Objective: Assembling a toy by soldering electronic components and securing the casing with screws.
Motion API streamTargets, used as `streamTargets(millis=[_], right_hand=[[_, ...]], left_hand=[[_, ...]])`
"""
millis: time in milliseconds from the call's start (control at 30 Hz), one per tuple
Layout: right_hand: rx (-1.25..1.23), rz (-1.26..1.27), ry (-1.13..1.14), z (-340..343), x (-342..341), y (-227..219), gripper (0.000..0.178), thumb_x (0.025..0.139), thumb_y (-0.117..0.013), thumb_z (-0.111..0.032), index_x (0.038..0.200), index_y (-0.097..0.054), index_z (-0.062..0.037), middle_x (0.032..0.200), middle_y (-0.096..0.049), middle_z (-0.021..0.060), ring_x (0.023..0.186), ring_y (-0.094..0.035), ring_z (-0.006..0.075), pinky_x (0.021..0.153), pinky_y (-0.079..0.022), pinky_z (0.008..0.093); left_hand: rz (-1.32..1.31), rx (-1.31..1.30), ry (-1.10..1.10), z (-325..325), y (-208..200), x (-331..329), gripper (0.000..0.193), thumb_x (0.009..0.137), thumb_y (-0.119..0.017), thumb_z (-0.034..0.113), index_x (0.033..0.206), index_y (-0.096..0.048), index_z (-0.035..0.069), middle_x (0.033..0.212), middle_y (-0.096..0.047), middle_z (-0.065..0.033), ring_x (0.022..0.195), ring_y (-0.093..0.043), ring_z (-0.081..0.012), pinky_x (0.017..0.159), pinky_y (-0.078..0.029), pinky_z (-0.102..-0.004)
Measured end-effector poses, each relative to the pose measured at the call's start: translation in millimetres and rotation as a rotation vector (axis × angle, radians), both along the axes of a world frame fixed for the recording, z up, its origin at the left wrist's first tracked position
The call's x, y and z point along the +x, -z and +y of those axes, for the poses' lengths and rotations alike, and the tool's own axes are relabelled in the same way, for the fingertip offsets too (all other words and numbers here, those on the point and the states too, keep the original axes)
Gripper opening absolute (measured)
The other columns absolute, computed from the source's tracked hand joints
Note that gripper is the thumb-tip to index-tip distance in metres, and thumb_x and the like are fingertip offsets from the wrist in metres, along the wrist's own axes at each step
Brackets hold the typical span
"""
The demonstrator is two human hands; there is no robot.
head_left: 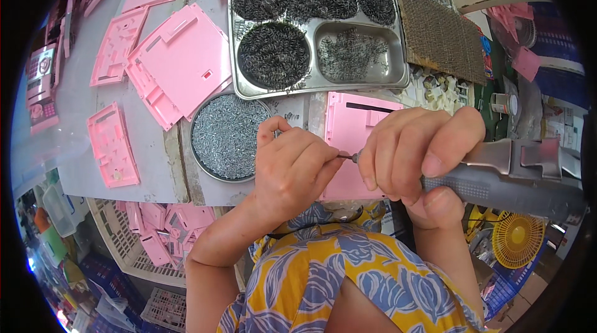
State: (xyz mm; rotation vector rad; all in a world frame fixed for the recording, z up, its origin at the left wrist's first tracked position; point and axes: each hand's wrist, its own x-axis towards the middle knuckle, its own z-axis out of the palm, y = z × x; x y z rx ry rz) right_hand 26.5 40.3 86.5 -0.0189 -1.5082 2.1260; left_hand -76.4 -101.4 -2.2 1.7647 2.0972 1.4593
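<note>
My right hand wraps round a grey electric screwdriver with a metal lever along its side. Its thin bit points left. At the bit's tip, my left hand is closed in a pinch; whatever sits between those fingertips is too small to make out. Under both hands lies a pink plastic panel with a dark slot, partly covered by them. Just left of my left hand stands a round dish full of small silvery screws.
A steel compartment tray holds many small black springs. Pink panels are stacked at left, with another pink part nearer. A woven mat adjoins the tray. Below the table edge are a crate of pink parts and a yellow fan.
</note>
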Motion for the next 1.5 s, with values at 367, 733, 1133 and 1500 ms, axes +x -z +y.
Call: streamTargets(millis=[367, 733, 1133, 1500], right_hand=[[0.178, 0.077, 0.105, 41.1, -37.1, 53.5, 0.023, 0.095, -0.064, -0.016, 0.106, -0.045, -0.0108, 0.063, -0.046, 0.0026, 0.052, -0.043, 0.0127, 0.052, -0.041, 0.0310], [0.291, -0.019, 0.038, 42.0, -40.1, 59.9, 0.030, 0.096, -0.071, -0.024, 0.102, -0.044, -0.0123, 0.060, -0.048, 0.0025, 0.048, -0.043, 0.0105, 0.046, -0.040, 0.0284], [0.055, -0.064, 0.069, -0.1, -14.6, 11.0, 0.038, 0.091, -0.078, -0.034, 0.100, -0.047, -0.0130, 0.057, -0.048, -0.0025, 0.046, -0.045, 0.0110, 0.050, -0.044, 0.0295], [0.442, -0.321, -0.094, 3.6, -2.0, 32.9, 0.022, 0.083, -0.070, -0.002, 0.091, -0.050, -0.0069, 0.068, -0.055, 0.0066, 0.058, -0.052, 0.0177, 0.061, -0.049, 0.0353]], left_hand=[[-0.110, -0.014, -0.165, -6.5, 3.8, -32.2, 0.022, 0.080, -0.080, 0.005, 0.075, -0.060, 0.010, 0.065, -0.052, -0.0015, 0.059, -0.052, -0.0221, 0.070, -0.041, -0.0370], [-0.090, -0.054, -0.055, 7.9, 8.4, -19.1, 0.017, 0.079, -0.078, 0.006, 0.088, -0.065, 0.010, 0.085, -0.068, -0.0008, 0.077, -0.063, -0.0206, 0.081, -0.040, -0.0398], [-0.064, -0.098, -0.038, 6.5, 10.1, -7.9, 0.022, 0.075, -0.081, 0.010, 0.094, -0.071, 0.010, 0.093, -0.071, -0.0011, 0.087, -0.067, -0.0207, 0.092, -0.040, -0.0430], [0.123, -0.555, -0.326, -44.9, 6.7, -52.6, 0.015, 0.081, -0.077, 0.018, 0.092, -0.070, 0.011, 0.093, -0.061, -0.0027, 0.100, -0.056, -0.0265, 0.098, -0.033, -0.0457]])
